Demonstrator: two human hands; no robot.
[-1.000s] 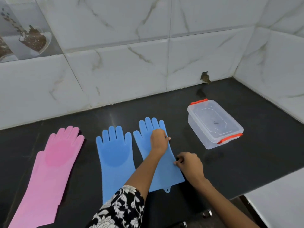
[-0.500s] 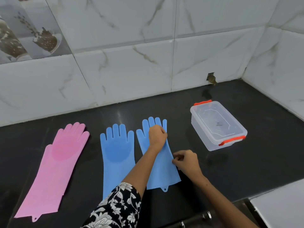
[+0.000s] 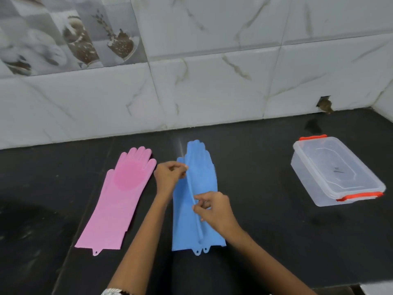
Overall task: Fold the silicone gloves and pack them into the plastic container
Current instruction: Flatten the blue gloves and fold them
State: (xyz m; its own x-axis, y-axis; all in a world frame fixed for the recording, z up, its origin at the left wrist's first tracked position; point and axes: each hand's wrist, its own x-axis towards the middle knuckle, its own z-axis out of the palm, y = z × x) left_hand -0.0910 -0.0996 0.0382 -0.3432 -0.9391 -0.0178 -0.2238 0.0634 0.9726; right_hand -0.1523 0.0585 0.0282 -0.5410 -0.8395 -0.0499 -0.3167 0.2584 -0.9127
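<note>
Home kitchen, worktop corner. Evidence: a dark polished stone counter running back to a tiled wall of glossy white marble-look tiles with grey and tan veins — the tiling turns the corner at the far right. Upper left of the wall carries decorative tiles printed with food pictures, brown speckled shapes on grey. Household goods on the counter: silicone scrubbing gloves — one pink, blue ones — and a clear plastic food container with orange clips.
</note>
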